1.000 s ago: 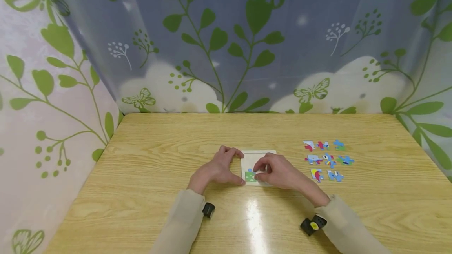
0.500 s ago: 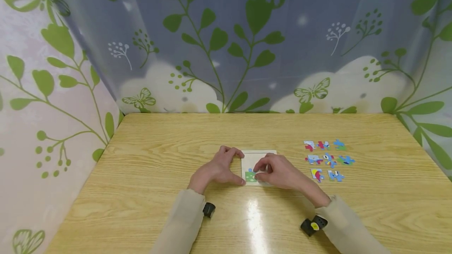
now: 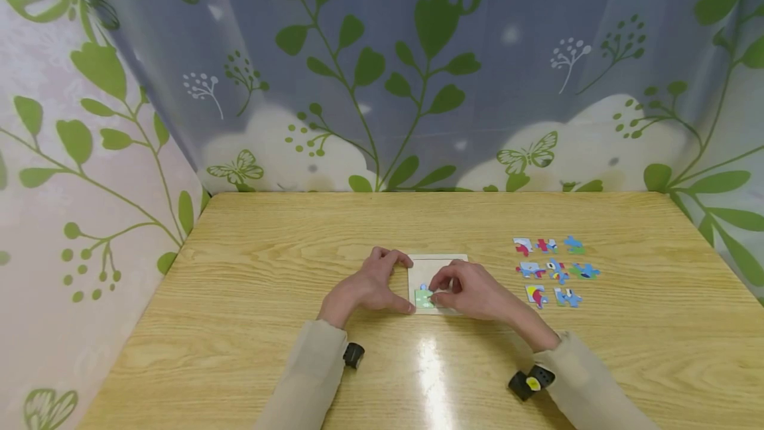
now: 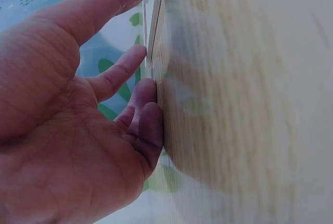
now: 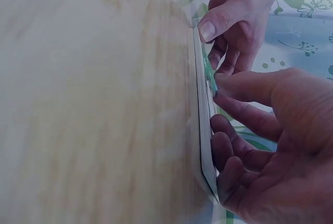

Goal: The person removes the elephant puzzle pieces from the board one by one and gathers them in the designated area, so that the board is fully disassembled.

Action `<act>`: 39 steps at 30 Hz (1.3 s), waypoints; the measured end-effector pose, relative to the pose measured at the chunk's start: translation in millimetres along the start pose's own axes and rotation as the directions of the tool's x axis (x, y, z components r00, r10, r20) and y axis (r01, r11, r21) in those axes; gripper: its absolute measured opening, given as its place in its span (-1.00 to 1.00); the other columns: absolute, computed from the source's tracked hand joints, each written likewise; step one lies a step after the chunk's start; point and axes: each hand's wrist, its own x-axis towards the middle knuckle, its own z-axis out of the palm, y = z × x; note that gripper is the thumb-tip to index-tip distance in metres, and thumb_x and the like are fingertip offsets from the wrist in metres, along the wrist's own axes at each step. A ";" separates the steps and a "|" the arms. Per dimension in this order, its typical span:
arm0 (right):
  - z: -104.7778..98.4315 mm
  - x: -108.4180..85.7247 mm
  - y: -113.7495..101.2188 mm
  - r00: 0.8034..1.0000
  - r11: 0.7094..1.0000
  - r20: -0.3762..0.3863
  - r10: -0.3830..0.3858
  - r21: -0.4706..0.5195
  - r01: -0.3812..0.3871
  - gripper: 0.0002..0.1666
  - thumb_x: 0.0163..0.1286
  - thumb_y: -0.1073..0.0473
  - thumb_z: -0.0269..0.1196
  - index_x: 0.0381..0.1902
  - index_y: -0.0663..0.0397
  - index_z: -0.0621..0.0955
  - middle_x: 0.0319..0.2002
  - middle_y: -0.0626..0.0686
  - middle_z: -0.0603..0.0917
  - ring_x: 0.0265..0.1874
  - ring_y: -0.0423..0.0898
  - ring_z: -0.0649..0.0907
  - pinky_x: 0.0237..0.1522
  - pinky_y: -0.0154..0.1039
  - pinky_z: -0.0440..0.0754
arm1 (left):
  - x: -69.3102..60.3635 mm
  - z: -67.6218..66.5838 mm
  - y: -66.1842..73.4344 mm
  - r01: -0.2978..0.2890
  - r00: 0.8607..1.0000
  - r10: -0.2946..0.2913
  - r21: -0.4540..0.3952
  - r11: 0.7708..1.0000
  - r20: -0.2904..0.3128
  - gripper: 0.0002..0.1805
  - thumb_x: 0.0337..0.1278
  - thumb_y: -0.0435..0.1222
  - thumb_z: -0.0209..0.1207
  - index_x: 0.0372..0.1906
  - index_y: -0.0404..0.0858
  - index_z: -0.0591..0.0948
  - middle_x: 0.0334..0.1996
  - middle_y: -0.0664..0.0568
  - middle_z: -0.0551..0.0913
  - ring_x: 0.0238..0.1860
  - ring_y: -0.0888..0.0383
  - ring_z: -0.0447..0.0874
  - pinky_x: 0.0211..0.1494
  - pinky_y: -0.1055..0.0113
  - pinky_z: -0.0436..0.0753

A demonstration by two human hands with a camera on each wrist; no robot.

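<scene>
A shallow square puzzle tray [image 3: 438, 258] lies flat on the table in the head view. At its left side my left hand [image 3: 370, 284] is spread, thumb at the near corner and index finger at the far one; in the left wrist view its other fingers rest on the tabletop. Over the tray, my right hand [image 3: 471, 292] pinches a green puzzle piece [image 3: 423, 299] with a blue knob between thumb and index finger. The piece is in the near left corner, slightly tilted in the right wrist view. My right hand hides the tray's near right part.
Several loose puzzle pieces [image 3: 556, 271], in blue, red, white and yellow, lie in rows on the wooden table [image 3: 286, 231] to the right of the tray. A patterned curtain [image 3: 382, 85] hangs behind and at both sides.
The green piece tilts slightly and catches more light than before. Both hands have stayed almost in place.
</scene>
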 end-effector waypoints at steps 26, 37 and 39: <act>5.3 -2.1 -4.9 0.995 0.977 -0.025 0.092 0.193 -0.086 -0.92 0.33 0.22 0.40 -0.28 0.04 0.67 -0.37 -0.03 0.71 -0.35 -0.19 0.63 -0.24 -0.34 0.53 | -0.6 0.3 0.8 0.002 1.000 -0.002 0.009 1.000 -0.003 -0.23 -0.07 -0.11 0.56 0.29 0.00 0.45 0.35 -0.12 0.26 0.30 -0.06 0.38 0.31 -0.06 0.49; 3.1 -3.5 -2.0 0.990 0.968 -0.042 0.135 0.219 -0.123 -0.93 0.32 0.25 0.39 -0.29 0.04 0.67 -0.35 -0.05 0.73 -0.32 -0.17 0.66 -0.20 -0.33 0.56 | -0.7 -0.5 0.6 0.009 1.000 -0.009 0.014 1.000 0.000 -0.23 -0.05 -0.09 0.55 0.29 0.02 0.44 0.39 -0.13 0.24 0.37 -0.09 0.34 0.35 -0.09 0.47; 1.4 -4.6 -0.7 0.989 0.965 -0.039 0.139 0.229 -0.127 -0.93 0.33 0.25 0.39 -0.28 0.05 0.67 -0.34 -0.03 0.73 -0.31 -0.15 0.67 -0.22 -0.32 0.57 | -0.6 0.0 0.4 0.013 1.000 -0.013 0.008 1.000 0.002 -0.24 -0.05 -0.09 0.55 0.29 0.03 0.44 0.38 -0.12 0.25 0.34 -0.07 0.36 0.33 -0.07 0.48</act>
